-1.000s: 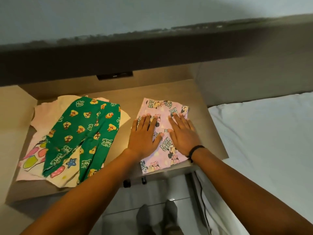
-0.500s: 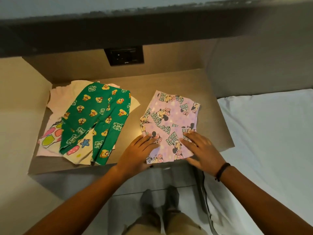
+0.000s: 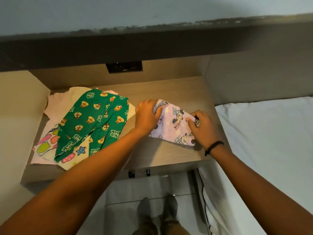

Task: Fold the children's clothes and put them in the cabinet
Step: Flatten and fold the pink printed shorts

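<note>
A lilac garment with a cartoon-mouse print (image 3: 174,126) lies folded over on the right half of the wooden tabletop (image 3: 169,153). My left hand (image 3: 147,116) grips its far left corner. My right hand (image 3: 201,126) pinches its right edge, a dark band on that wrist. To the left lies a pile: green trousers with a chipmunk print (image 3: 94,122) on top of a pale pink shirt (image 3: 59,106) and a cream piece with coloured shapes (image 3: 74,155).
A dark socket panel (image 3: 124,67) sits in the back wall under a dark ledge. A bed with a white sheet (image 3: 267,150) borders the table on the right, a black cable (image 3: 202,187) hanging beside it. My feet (image 3: 157,211) stand on the tiled floor below.
Both hands went from pressing flat on the lilac garment to its near edge, then carried that edge away from me, folding it over. It now looks shorter.
</note>
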`<state>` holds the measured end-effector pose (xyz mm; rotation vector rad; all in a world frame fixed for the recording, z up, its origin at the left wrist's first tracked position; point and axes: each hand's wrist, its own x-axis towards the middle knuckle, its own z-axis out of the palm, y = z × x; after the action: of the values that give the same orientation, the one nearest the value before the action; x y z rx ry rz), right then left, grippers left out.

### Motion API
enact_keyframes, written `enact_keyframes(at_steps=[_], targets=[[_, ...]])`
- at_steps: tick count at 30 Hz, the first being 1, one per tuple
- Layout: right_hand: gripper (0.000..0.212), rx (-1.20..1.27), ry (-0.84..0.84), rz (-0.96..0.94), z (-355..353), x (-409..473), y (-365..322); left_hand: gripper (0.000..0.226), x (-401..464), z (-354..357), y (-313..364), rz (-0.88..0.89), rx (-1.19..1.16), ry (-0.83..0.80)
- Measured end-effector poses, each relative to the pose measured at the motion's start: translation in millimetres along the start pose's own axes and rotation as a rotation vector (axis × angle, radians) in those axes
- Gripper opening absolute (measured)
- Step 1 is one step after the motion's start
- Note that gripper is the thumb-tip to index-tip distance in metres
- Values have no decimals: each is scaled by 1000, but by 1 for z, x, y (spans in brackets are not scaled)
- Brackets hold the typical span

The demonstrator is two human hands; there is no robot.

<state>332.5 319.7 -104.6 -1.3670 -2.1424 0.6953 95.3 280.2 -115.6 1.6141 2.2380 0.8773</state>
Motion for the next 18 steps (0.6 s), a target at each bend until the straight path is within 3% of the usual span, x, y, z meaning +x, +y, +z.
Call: enact_keyframes(at_steps=[2, 4, 8, 11, 14, 18], targets=[[18, -213, -83, 57, 10, 14, 11, 36, 16, 17, -1, -11, 127, -119], [26, -398, -133, 18, 14, 21, 16, 49, 14, 26, -5, 20, 230, -115], [39, -407, -218, -346, 16, 47, 16, 64, -36, 35, 16, 17, 312, 12], [52, -477, -498, -482, 29, 60, 24, 82, -79, 50, 25, -174, 257, -161], [58, -469, -524, -354, 40, 45, 30, 86, -76, 54, 2, -77, 362, -267], [63, -360, -301, 29, 63, -13, -2, 72, -40, 29, -38, 250, 462, -354]])
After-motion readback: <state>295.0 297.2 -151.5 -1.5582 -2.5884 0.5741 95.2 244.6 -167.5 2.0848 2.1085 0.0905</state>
